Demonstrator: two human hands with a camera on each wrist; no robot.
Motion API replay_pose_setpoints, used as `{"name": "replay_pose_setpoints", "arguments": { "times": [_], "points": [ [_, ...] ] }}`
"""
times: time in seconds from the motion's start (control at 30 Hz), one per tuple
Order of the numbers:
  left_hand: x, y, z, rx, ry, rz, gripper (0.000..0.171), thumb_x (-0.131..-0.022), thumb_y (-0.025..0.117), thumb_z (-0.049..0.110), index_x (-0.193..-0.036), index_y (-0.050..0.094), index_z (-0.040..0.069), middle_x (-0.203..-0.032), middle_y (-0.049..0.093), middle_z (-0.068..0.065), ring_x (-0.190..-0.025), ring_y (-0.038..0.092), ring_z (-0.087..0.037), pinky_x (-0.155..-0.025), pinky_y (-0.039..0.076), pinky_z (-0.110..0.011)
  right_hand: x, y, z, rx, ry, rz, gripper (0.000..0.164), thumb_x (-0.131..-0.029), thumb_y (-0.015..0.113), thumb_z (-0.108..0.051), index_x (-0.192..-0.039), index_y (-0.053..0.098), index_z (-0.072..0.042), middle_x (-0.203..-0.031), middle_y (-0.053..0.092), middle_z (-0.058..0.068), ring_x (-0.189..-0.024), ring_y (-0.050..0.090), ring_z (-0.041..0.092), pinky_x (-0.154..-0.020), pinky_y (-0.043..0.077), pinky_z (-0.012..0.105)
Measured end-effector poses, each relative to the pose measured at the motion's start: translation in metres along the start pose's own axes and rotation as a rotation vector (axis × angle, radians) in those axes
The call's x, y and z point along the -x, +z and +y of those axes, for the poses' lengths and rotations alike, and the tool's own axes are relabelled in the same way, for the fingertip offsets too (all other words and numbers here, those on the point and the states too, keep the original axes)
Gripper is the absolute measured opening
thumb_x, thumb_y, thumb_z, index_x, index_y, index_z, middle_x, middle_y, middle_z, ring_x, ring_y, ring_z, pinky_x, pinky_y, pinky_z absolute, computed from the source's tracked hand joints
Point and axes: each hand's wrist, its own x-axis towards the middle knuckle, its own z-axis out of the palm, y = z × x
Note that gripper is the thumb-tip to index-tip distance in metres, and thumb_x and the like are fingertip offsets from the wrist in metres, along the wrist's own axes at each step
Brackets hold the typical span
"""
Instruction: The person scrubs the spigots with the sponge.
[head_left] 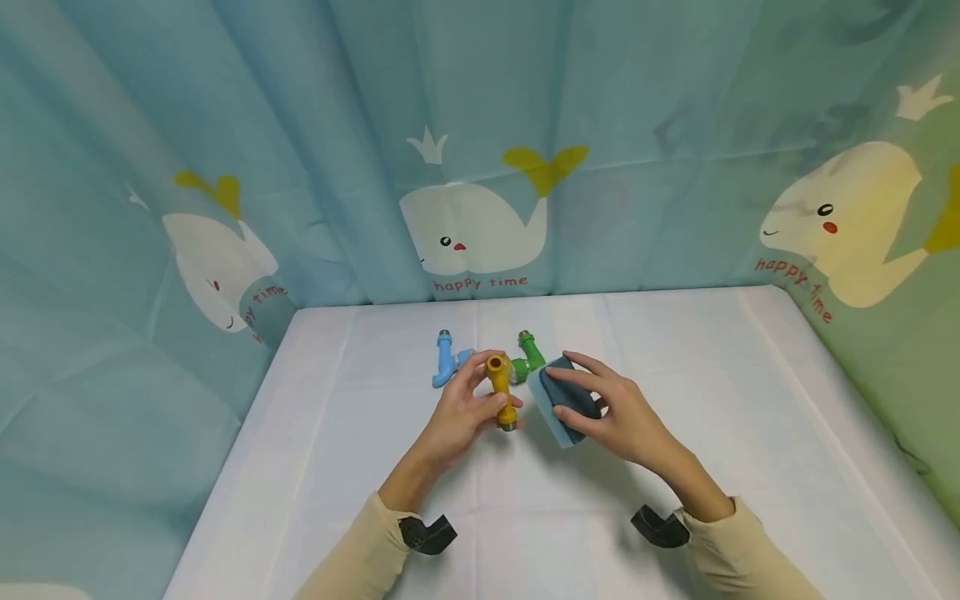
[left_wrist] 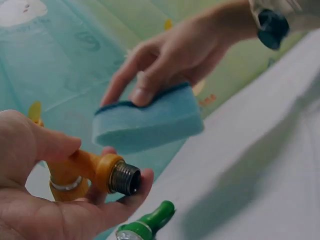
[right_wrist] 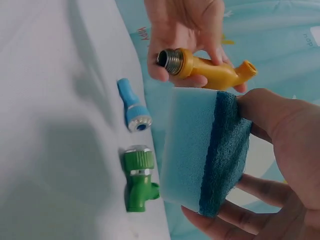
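Left hand (head_left: 463, 417)'s pinching a yellow threaded faucet (head_left: 498, 385) above the table (head_left: 337, 433), right hand (head_left: 630, 412)'s gripping a scouring sponge (head_left: 568, 397) just beside it. Looks like pre-scrub positioning; next probably calls for closing that gap.

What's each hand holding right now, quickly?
Left hand: holding the yellow threaded faucet between thumb and fingers.
Right hand: holding the two-layer blue scouring sponge between thumb and fingers.
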Motion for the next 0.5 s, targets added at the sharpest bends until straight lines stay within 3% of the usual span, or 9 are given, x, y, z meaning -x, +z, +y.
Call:
{"name": "replay_pose_setpoints", "arguments": {
  "times": [0.13,0.27,0.4,0.5],
  "points": [
    [-0.0004,0.0008,0.0006,0.128,-0.073,0.064,0.04,-0.11,0.051,0.017,-0.147,0.039,0.01,-0.149,0.034,-0.019,-0.101,0.059,-0.03,-0.091,0.054,-0.065,0.003,0.0003,0.0033,0.013,0.006,0.006,0.051,-0.089,0.083,-0.02,-0.138,0.067,-0.021,-0.15,0.053,0.014,-0.106,0.066,0.027,-0.066,0.057,0.029],
    [-0.0006,0.0017,-0.0004,0.211,-0.098,0.131,0.044,-0.106,0.054,0.041,-0.135,0.046,0.009,-0.138,0.04,-0.014,-0.1,0.053,-0.029,-0.088,0.056,-0.063,0.0043,0.0001,0.004,0.017,0.01,0.005,0.052,-0.089,0.083,-0.021,-0.139,0.067,-0.021,-0.15,0.053,0.014,-0.106,0.066,0.027,-0.066,0.058,0.029],
    [-0.0007,0.002,-0.0022,0.225,-0.101,0.161,0.035,-0.105,0.06,0.035,-0.124,0.053,0.006,-0.13,0.045,-0.015,-0.104,0.056,-0.031,-0.087,0.054,-0.068,0.0055,0.0003,0.0038,0.01,0.014,0.006,0.052,-0.089,0.083,-0.021,-0.138,0.067,-0.022,-0.15,0.053,0.014,-0.109,0.066,0.029,-0.067,0.058,0.03],
    [-0.0003,0.0013,-0.0016,0.182,-0.108,0.188,0.031,-0.104,0.064,0.026,-0.123,0.056,0.002,-0.132,0.05,-0.018,-0.108,0.061,-0.033,-0.089,0.054,-0.066,0.0063,0.0001,0.0047,0.019,0.011,0.008,0.052,-0.089,0.083,-0.021,-0.138,0.067,-0.022,-0.15,0.053,0.014,-0.108,0.065,0.027,-0.068,0.058,0.029]
  ]
}}
